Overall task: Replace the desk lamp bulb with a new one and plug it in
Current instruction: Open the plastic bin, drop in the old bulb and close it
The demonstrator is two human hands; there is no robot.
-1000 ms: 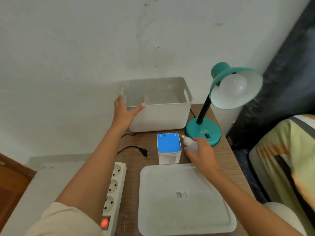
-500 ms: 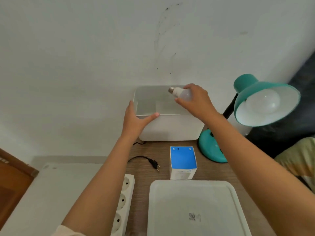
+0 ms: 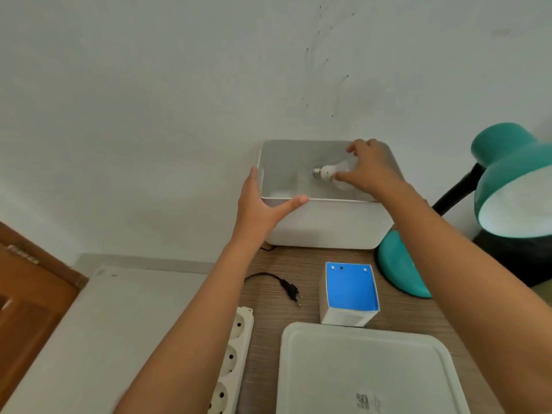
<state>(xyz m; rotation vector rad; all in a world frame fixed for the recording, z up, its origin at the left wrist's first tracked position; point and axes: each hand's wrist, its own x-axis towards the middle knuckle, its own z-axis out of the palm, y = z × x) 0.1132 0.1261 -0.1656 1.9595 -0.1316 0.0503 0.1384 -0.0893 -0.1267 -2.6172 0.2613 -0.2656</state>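
My right hand (image 3: 369, 171) holds a white bulb (image 3: 334, 173) inside the white storage bin (image 3: 325, 225) at the back of the desk, screw base pointing left. Fingers and thumb of my left hand (image 3: 263, 209) clasp the bin's front left corner. The teal desk lamp (image 3: 513, 186) stands at the right, its shade cut off by the frame edge. Its black plug (image 3: 291, 291) lies loose on the wood. A white power strip (image 3: 234, 354) sits at the desk's left edge.
A blue-topped white bulb box (image 3: 349, 294) stands in front of the bin. A white lid or tray (image 3: 367, 372) lies at the near edge of the wooden desk (image 3: 268, 309). The wall rises directly behind the bin.
My right hand lifted the bulb from the desk beside the lamp base, carried it over the bin and lowered it inside. My left hand stayed on the bin's corner.
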